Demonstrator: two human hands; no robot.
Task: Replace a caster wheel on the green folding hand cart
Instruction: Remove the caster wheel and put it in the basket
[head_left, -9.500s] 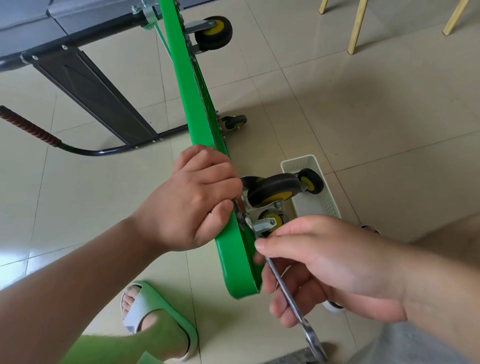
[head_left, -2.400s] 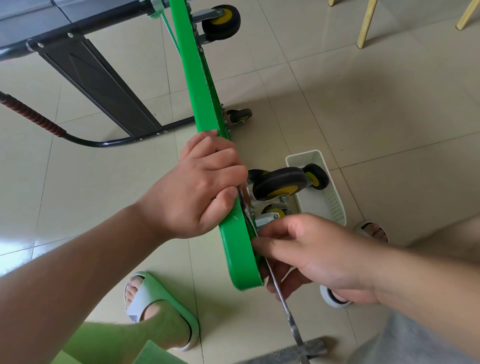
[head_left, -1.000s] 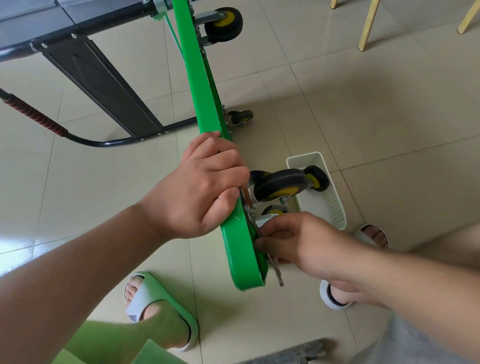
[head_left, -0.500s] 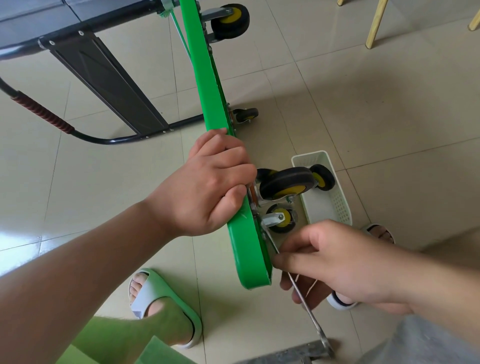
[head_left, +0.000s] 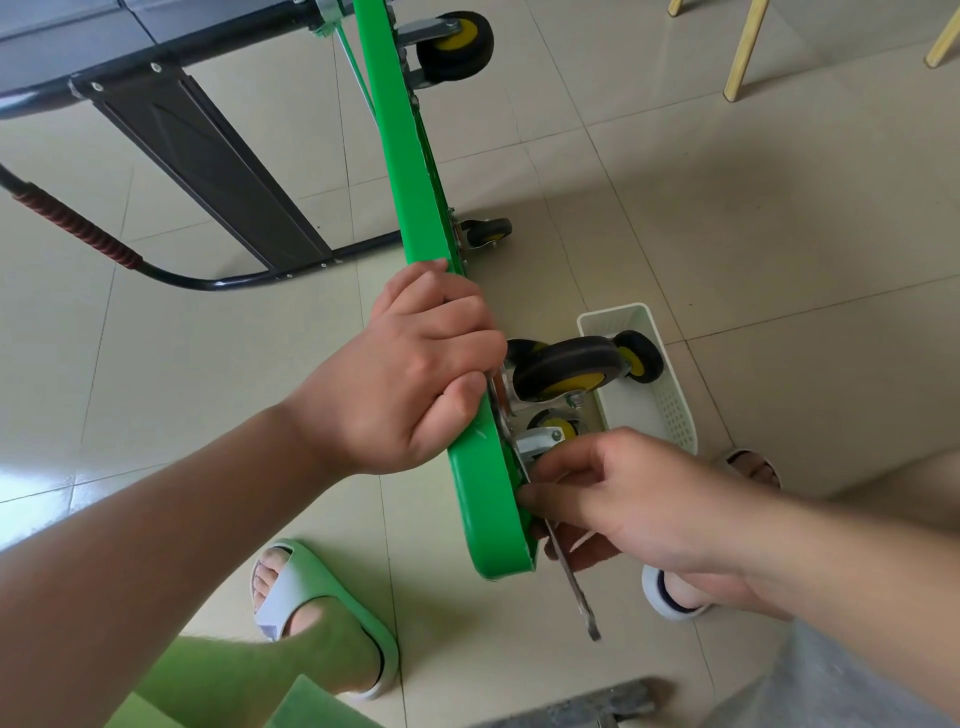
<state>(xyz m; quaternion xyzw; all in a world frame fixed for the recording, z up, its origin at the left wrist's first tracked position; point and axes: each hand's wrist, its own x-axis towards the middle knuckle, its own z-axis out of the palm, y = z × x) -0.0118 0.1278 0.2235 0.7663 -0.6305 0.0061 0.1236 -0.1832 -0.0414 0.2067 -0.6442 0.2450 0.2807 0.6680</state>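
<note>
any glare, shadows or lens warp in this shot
Head view: daylight glare on the floor tiles at the left edge; a soft, broad shadow falls on the floor at upper right; the wide-angle lens bows the green cart deck and the tile joints.

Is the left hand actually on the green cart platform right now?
Touching. The head view shows the left hand gripping the green platform at its edge, fingers curled over it and thumb pressed on its face.

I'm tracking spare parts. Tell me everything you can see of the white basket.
The white basket is a narrow, open-topped plastic bin with a perforated right wall. It stands on the tiled floor right of the green cart deck. A small black, yellow-hubbed wheel lies at its far end; the right hand hides its near end.
</note>
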